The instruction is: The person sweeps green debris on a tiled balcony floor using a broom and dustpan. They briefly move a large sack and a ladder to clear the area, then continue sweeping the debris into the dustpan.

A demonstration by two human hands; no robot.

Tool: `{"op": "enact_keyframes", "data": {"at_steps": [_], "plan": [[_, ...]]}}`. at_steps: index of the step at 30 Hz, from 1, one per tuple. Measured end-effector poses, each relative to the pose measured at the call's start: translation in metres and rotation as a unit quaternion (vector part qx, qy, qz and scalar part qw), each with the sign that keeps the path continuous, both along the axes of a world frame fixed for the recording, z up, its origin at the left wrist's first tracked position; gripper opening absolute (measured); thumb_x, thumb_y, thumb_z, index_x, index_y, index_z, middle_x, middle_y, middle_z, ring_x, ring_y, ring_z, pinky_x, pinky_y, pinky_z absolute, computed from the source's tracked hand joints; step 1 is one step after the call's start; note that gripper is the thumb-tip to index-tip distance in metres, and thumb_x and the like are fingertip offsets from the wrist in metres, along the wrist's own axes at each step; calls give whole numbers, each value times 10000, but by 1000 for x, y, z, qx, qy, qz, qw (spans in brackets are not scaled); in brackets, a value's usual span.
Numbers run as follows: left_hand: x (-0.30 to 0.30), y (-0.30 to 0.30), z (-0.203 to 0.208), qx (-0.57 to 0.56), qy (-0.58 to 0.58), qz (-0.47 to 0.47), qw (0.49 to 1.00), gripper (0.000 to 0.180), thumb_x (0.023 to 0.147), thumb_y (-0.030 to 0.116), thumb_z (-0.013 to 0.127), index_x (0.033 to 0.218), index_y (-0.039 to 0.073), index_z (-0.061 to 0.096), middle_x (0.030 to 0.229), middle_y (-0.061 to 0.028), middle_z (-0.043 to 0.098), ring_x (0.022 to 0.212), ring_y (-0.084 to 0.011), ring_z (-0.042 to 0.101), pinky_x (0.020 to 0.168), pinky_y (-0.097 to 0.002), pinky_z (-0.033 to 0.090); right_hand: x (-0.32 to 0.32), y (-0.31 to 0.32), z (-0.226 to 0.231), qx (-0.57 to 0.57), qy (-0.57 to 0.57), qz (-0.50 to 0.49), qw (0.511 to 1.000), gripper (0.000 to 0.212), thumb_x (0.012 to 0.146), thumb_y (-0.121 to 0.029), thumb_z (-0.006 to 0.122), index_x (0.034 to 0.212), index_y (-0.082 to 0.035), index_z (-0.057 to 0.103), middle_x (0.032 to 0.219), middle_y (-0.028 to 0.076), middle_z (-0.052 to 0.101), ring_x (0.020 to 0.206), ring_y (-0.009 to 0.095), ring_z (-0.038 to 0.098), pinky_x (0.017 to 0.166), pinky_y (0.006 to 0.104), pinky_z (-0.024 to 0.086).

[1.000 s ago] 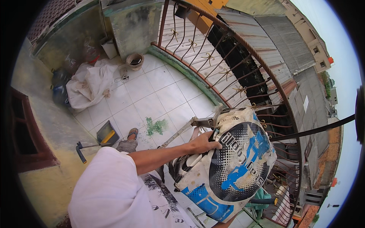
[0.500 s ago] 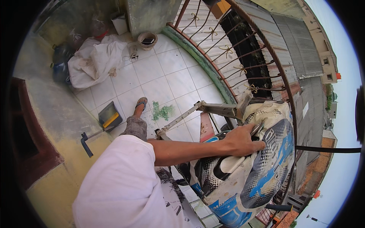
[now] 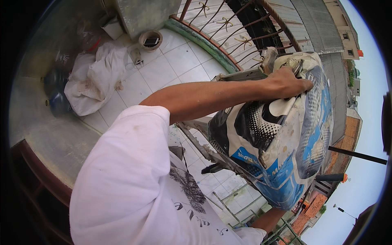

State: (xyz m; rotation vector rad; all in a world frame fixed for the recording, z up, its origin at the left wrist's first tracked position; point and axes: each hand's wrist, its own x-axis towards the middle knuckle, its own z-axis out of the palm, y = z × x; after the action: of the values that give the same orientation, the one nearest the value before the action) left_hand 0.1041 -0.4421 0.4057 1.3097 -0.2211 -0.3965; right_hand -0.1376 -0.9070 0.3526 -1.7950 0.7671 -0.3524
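Observation:
My left hand [image 3: 288,83] is closed on the gathered top of a large, bulging plastic sack [image 3: 281,139], white with blue and black dotted print. My left arm reaches across from the left in a white sleeve. My right forearm [image 3: 269,219] goes up behind the sack's lower end; the sack hides that hand and its fingers. The sack is against a worn metal ladder-like frame [image 3: 249,76], whose rail runs beneath and beside it. What bears the sack's weight cannot be told.
A curved iron railing [image 3: 232,28] stands beyond the sack, with metal roofs [image 3: 314,24] below. On the tiled floor [image 3: 179,57] are a pot [image 3: 143,40] with a phone on it, a crumpled white sack [image 3: 96,77] and a blue water jug [image 3: 58,92]. Green metal bars [image 3: 234,208] show below.
The sack and my left hand have shifted up and to the right in view. My right forearm has come into sight under the sack. The dustpan and my foot have left view.

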Motion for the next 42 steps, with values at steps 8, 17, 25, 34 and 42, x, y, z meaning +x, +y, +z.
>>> {"op": "enact_keyframes", "data": {"at_steps": [8,17,25,34,42], "plan": [[-18,19,21,55,-80,56,994,722,858,526,566,1087,-154,647,1103,-263,655,983,-322,652,899,-372,495,19,-12,0,45,-46,61,996,778,935,-631,554,1329,40,525,1208,138,623,1048,227,616,897,353,493],[-20,22,34,115,-113,132,978,550,766,489,606,1017,6,682,948,-120,630,917,-228,577,843,-328,432,71,-21,10,77,-62,114,988,780,936,-633,550,1330,39,525,1214,139,620,1055,229,614,902,356,490],[-22,19,26,97,-126,168,973,484,778,449,643,980,11,682,917,-93,626,901,-197,569,815,-307,425,122,-16,13,98,-69,155,981,781,937,-635,547,1332,38,525,1220,141,617,1062,231,611,907,358,489],[-61,20,32,65,-80,232,967,628,775,378,681,1217,-58,584,1047,-169,653,967,-232,610,895,-324,462,166,-11,24,117,-57,186,974,783,938,-638,543,1333,38,526,1226,143,613,1069,233,609,912,360,486],[-81,23,38,58,-73,263,960,735,765,416,692,1268,-102,553,1150,-231,643,1051,-291,619,959,-348,451,185,-3,25,127,-49,217,967,784,939,-640,539,1334,37,526,1232,145,610,1076,235,607,917,363,484]]}}
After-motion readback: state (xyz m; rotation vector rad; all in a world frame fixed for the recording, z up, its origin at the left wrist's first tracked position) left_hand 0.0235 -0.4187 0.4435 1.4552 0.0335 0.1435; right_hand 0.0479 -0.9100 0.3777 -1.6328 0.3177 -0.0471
